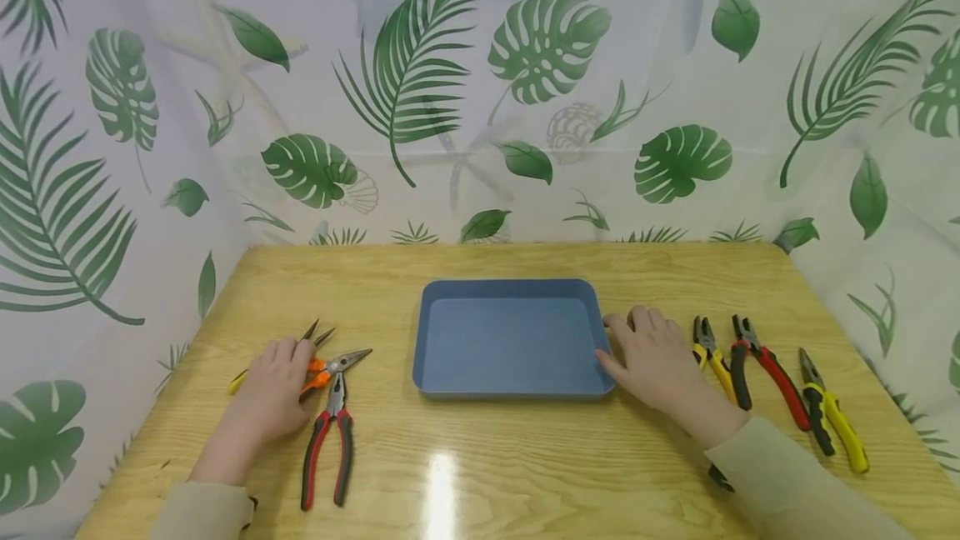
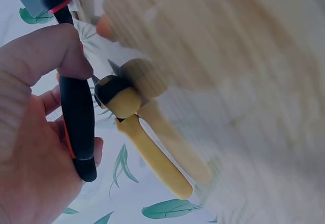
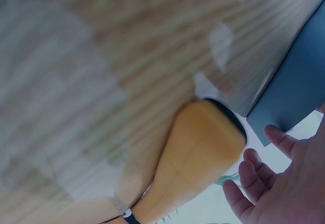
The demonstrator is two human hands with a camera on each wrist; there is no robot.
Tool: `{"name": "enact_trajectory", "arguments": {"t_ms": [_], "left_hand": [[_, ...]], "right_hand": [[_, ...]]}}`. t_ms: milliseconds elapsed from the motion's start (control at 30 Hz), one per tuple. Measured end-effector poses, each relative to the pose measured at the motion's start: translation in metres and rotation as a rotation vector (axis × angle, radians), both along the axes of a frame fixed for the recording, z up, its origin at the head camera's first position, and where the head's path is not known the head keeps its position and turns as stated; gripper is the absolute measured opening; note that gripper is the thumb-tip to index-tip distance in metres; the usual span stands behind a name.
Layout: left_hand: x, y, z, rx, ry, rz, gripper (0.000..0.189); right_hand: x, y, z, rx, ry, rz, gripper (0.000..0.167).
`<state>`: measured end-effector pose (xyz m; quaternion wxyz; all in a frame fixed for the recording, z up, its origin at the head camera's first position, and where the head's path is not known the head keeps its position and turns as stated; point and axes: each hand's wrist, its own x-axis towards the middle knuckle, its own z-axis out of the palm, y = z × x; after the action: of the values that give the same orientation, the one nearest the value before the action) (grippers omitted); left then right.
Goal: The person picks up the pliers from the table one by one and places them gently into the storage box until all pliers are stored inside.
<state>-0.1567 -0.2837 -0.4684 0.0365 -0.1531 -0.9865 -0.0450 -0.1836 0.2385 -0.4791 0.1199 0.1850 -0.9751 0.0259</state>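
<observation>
My left hand (image 1: 272,386) is over the pliers on the left side of the table. Its thumb and fingers curl round a black-and-orange handle of the orange-handled pliers (image 1: 351,360), seen close up in the left wrist view. Partly under that hand are yellow-handled pliers (image 2: 157,158). Just right of it lie red-and-black long-nose pliers (image 1: 330,440), jaws pointing away. My right hand (image 1: 652,361) is at the right end of a blue rectangular tray (image 1: 510,288), thumb and forefinger at its rim, the other fingers loosely bent. No pliers are in that hand.
Right of the right hand lie yellow pliers (image 1: 723,377), red-and-black pliers (image 1: 782,386) and yellow-and-black long-nose pliers (image 1: 842,432). A black handle end (image 1: 720,477) shows beside the right sleeve (image 1: 787,473). A leaf-printed cloth (image 1: 450,215) hangs behind the wooden table (image 1: 510,473).
</observation>
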Motion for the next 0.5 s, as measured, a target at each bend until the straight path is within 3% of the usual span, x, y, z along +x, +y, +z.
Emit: {"name": "enact_trajectory", "arguments": {"t_ms": [500], "left_hand": [[-0.0047,-0.0051,0.0079,-0.012,-0.02,-0.005,0.072]], "right_hand": [[0.0002,0.001,-0.0014,-0.017,0.015,0.013,0.041]]}}
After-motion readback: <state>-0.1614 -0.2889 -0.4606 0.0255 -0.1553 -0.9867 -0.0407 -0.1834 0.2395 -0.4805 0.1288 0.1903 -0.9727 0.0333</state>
